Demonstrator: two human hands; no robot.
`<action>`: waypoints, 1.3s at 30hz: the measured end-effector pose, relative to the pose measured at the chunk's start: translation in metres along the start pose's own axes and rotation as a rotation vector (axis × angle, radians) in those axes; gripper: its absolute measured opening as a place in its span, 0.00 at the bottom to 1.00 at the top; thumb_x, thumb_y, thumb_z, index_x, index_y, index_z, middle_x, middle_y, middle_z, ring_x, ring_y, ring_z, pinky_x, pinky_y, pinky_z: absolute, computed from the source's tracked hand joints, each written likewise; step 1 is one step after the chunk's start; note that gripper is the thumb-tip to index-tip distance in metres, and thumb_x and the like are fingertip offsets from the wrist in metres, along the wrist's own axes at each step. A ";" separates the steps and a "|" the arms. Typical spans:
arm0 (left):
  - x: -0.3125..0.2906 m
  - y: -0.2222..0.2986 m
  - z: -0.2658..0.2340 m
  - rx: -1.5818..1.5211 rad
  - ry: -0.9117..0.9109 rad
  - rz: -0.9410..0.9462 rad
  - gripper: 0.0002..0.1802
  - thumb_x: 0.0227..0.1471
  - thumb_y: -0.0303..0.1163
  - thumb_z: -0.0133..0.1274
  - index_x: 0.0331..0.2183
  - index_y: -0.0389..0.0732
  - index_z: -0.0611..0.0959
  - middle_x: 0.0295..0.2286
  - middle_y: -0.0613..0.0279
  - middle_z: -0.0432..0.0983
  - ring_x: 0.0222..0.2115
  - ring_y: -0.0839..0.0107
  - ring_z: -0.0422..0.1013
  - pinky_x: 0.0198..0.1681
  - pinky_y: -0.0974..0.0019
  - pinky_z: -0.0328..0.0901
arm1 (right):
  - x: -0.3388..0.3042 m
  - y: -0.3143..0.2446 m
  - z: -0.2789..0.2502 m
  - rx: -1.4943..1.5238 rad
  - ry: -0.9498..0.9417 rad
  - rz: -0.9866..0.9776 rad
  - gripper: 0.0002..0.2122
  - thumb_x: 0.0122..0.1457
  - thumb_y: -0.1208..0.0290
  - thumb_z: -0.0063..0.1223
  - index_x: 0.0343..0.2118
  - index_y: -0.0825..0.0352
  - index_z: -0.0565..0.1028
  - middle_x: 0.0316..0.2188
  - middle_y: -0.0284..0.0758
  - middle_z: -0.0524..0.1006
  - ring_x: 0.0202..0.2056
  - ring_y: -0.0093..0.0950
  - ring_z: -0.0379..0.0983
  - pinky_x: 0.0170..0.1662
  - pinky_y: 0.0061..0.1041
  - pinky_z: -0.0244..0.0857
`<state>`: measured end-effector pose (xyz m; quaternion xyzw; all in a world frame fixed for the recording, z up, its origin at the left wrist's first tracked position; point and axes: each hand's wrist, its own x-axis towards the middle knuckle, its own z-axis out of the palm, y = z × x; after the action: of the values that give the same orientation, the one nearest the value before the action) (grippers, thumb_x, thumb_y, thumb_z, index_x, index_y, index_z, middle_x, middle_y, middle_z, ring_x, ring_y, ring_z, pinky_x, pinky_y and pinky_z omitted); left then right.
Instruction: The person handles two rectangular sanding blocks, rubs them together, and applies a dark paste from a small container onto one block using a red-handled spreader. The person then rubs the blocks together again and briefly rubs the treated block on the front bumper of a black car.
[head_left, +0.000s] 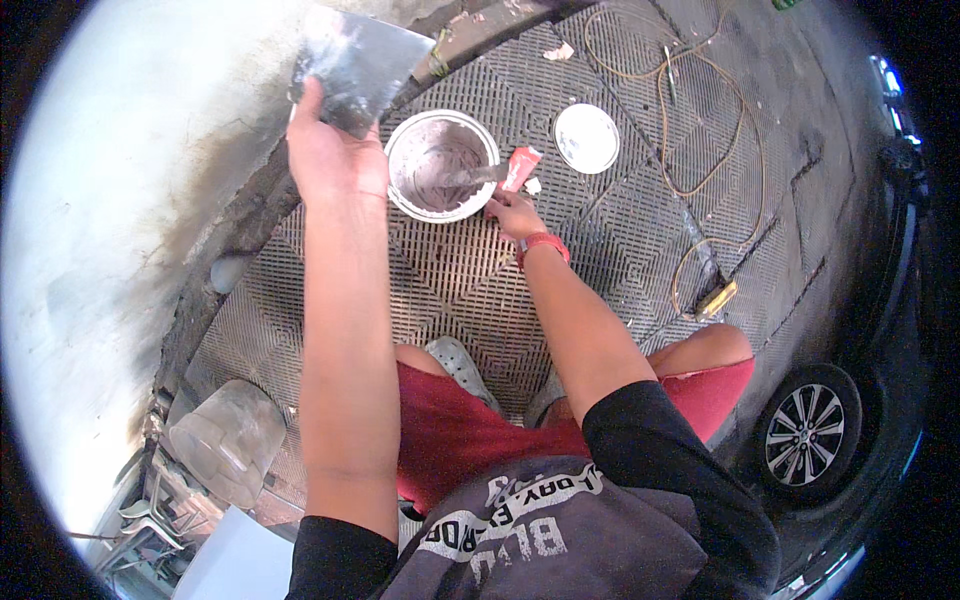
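My left hand (338,155) is raised by the wall, its thumb on the face of a square, shiny metal plate (360,65) and its fingers behind it. Below and right of the plate stands a white-rimmed bucket (403,203) with greyish-pink paste (428,168) smeared inside. A flat metal scraper (470,178) leans in the bucket against its right rim. My right hand (515,218), with a red wristband, is closed low beside the bucket's right side; what its fingers grip is hidden. Just beyond it a red tube (521,168) lies slanted.
A white lid (587,138) lies on the slatted mat (440,275). A yellowish cord (748,130) loops at right, near a yellow tool (717,298). A car wheel (806,436) stands lower right. The white wall (120,220) and a clear plastic tub (228,440) are at left.
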<state>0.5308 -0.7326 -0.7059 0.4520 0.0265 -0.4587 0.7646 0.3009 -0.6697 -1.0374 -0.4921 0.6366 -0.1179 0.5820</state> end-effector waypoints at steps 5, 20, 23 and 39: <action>0.012 0.007 -0.014 -0.076 -0.004 0.019 0.21 0.73 0.34 0.50 0.61 0.34 0.75 0.60 0.54 0.75 0.62 0.59 0.71 0.69 0.46 0.60 | -0.019 -0.019 -0.006 0.360 0.092 0.161 0.18 0.70 0.62 0.59 0.57 0.66 0.84 0.38 0.38 0.87 0.37 0.26 0.82 0.37 0.30 0.76; 0.029 0.029 -0.027 -0.171 0.022 0.026 0.23 0.72 0.34 0.53 0.62 0.36 0.74 0.61 0.53 0.74 0.60 0.57 0.71 0.66 0.48 0.62 | -0.107 -0.107 -0.052 0.434 0.008 -0.281 0.44 0.64 0.59 0.72 0.77 0.62 0.56 0.65 0.40 0.72 0.58 0.33 0.76 0.52 0.36 0.77; 0.031 0.026 -0.028 -0.156 0.012 0.013 0.23 0.71 0.34 0.53 0.62 0.36 0.74 0.60 0.53 0.74 0.59 0.57 0.72 0.66 0.47 0.62 | -0.102 -0.155 -0.042 0.420 -0.107 -0.179 0.48 0.62 0.56 0.74 0.78 0.61 0.53 0.63 0.40 0.74 0.58 0.35 0.77 0.49 0.37 0.79; 0.010 0.025 -0.015 -0.070 -0.067 0.014 0.24 0.71 0.35 0.55 0.63 0.36 0.73 0.62 0.54 0.73 0.61 0.57 0.72 0.70 0.46 0.61 | -0.086 -0.140 -0.040 0.487 0.092 -0.016 0.35 0.74 0.60 0.57 0.78 0.57 0.53 0.65 0.45 0.72 0.60 0.41 0.76 0.41 0.45 0.87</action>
<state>0.5602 -0.7243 -0.7032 0.4096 0.0138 -0.4670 0.7836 0.3212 -0.6889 -0.8709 -0.3364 0.6113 -0.2950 0.6528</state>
